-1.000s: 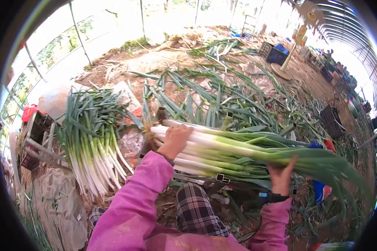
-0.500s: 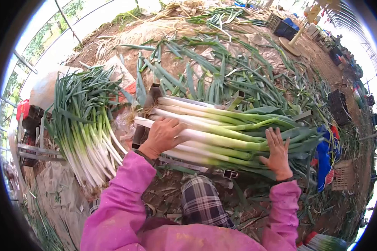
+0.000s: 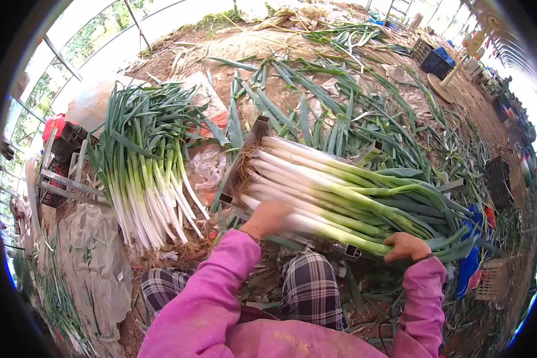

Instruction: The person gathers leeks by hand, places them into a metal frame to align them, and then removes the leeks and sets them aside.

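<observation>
Long white-and-green leeks [image 3: 340, 185] lie side by side across a metal frame [image 3: 260, 130], their roots against its left end plate. My left hand [image 3: 267, 218] is blurred at the white stalks near the root end; its fingers cannot be made out. Toward the leafy end, my right hand [image 3: 407, 246] is curled round the near edge of the leeks, thumb and fingers against the green stalks. A second pile of leeks [image 3: 146, 173] rests to the left, roots toward me.
Loose green leaves [image 3: 316, 113] cover the ground beyond the frame. A metal rack [image 3: 71, 179] stands at the left. Dark crates [image 3: 432, 59] are at the back right, with a blue cloth [image 3: 472, 250] and a beige crate [image 3: 492, 279] at the right.
My left hand has moved down to the near side of the leeks. My right hand has gone from lying spread on the leaves to curling round their near edge. The view has shifted left.
</observation>
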A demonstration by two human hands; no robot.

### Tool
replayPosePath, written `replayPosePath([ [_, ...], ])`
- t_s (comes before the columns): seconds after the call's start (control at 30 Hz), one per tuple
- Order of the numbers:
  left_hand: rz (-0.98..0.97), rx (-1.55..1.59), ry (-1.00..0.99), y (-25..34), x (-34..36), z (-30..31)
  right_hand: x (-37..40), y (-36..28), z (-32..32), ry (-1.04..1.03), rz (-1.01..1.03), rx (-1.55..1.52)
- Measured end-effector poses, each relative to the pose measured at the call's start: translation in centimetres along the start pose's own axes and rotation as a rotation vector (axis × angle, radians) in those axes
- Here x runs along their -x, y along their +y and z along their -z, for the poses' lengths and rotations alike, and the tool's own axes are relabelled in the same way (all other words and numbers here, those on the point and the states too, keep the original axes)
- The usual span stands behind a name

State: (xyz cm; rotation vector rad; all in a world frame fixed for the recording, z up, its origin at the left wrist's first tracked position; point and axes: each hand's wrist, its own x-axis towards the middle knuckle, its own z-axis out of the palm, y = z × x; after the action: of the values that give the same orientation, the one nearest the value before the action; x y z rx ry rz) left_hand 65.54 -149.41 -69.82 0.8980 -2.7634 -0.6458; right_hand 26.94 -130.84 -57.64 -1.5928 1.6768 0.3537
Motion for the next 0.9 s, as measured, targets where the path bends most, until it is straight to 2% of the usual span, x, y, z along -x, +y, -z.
replayPosePath([
  [0.1,-0.071,-0.032,0.097,-3.0,-0.2,-0.5,-2.8,-0.4,-0.9,-0.2,-0.043,-0.169],
  [0.13,-0.055,-0.033,0.072,-3.1,-0.2,-0.6,-3.5,-0.3,-0.7,-0.286,-0.054,-0.168],
  [0.23,-0.016,-0.041,0.085,-2.5,0.7,-0.4,-3.1,-2.2,-1.4,0.014,-0.091,0.137],
  [0.33,-0.045,-0.028,0.143,-3.4,2.1,-1.9,-4.1,-3.9,-4.7,0.178,-0.285,0.385],
  [0.43,-0.075,-0.072,0.231,-3.1,3.4,-2.8,-4.9,-2.4,-10.0,0.684,-0.245,0.461],
  [0.57,-0.047,-0.12,0.242,-2.9,4.0,-3.4,-4.8,-3.4,-11.2,0.929,-0.183,0.425],
  [0.63,-0.022,-0.133,0.18,-3.3,3.7,-4.5,-4.6,-3.3,-11.6,0.904,-0.185,0.465],
  [0.7,-0.06,-0.146,0.214,-3.2,3.7,-4.8,-4.3,-1.9,-12.7,0.954,-0.129,0.411],
  [0.73,-0.036,-0.132,0.162,-2.3,3.6,-3.7,-3.0,-2.3,-11.9,0.762,-0.153,0.314],
  [0.83,-0.023,-0.203,0.131,-2.4,4.1,-3.8,-0.4,-3.0,-12.1,0.997,0.053,0.141],
  [0.87,-0.019,-0.212,0.137,-2.1,3.9,-3.6,-0.1,-3.2,-12.5,1.086,-0.043,0.123],
  [0.9,-0.003,-0.225,0.143,-1.6,3.9,-3.7,-0.1,-3.1,-13.1,1.079,-0.127,0.118],
])
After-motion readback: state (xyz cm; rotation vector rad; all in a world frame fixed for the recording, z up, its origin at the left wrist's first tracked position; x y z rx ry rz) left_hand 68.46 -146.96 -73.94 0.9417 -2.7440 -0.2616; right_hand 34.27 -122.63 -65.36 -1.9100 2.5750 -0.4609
